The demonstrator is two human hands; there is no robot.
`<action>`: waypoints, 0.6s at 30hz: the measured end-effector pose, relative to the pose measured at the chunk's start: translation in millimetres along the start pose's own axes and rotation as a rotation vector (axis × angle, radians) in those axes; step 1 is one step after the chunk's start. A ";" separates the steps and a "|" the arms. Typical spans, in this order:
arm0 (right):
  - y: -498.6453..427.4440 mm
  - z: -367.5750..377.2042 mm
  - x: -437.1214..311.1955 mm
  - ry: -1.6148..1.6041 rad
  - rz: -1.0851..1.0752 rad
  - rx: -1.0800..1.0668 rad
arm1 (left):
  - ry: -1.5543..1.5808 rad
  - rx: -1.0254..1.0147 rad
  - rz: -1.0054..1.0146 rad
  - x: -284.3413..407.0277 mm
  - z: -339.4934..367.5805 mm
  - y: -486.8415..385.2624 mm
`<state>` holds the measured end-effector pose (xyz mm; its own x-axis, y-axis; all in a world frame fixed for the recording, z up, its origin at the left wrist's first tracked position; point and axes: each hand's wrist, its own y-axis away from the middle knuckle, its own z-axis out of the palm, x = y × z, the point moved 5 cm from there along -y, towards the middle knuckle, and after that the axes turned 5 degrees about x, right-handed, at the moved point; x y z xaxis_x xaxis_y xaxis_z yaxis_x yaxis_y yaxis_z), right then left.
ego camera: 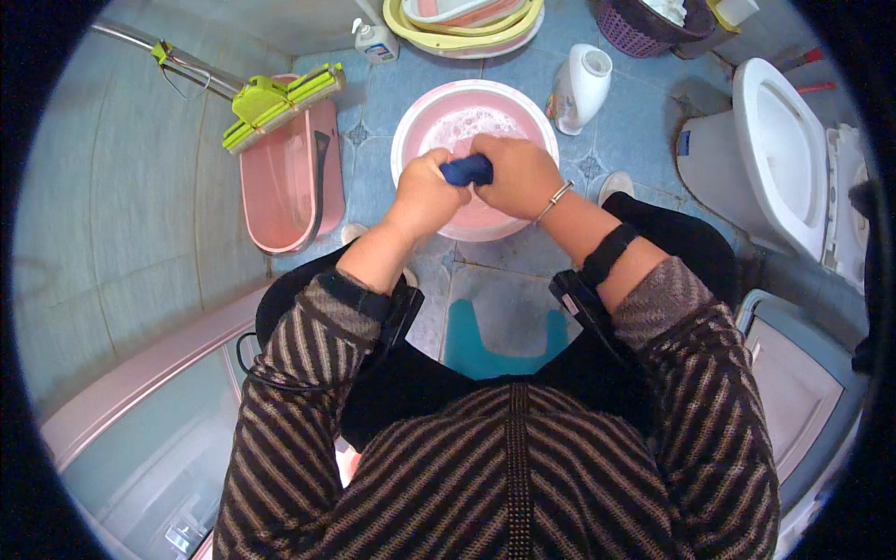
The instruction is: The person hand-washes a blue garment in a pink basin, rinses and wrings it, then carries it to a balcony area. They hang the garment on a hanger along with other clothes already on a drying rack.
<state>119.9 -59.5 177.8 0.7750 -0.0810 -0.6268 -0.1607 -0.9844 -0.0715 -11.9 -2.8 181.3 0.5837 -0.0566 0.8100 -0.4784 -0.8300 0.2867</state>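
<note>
Both hands grip a bunched dark blue cloth above a round pink basin. My left hand closes on the cloth's left end. Around its right end, the fingers of my right hand are wrapped. Most of the cloth is hidden inside the two fists; only a short twisted stretch shows between them. Soapy water with white foam lies in the basin, partly covered by my hands. The basin has a white rim and stands on the blue tiled floor.
A white plastic bottle stands right of the basin. At left, a green mop head rests over a pink bucket. Stacked basins, a pump bottle and a purple basket line the back. A toilet is at right.
</note>
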 end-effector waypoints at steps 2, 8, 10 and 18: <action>-7.7 -5.2 -1.8 -0.020 -0.044 0.114 | 0.367 -0.063 -0.284 -4.7 2.9 -1.8; -22.0 -18.4 -8.4 -0.081 -0.278 0.409 | 0.782 -0.166 -0.377 13.3 2.6 -0.3; -23.9 -20.0 -8.1 -0.080 -0.293 0.437 | 0.843 -0.193 -0.373 17.6 4.1 2.4; -27.6 -24.7 -12.2 -0.086 -0.359 0.476 | 0.949 -0.201 -0.314 21.2 1.7 5.3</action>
<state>130.0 -35.3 206.6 0.7825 0.2761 -0.5582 -0.1695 -0.7681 -0.6175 -1.0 -9.4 199.1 -0.0173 0.6836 0.7296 -0.5456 -0.6180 0.5661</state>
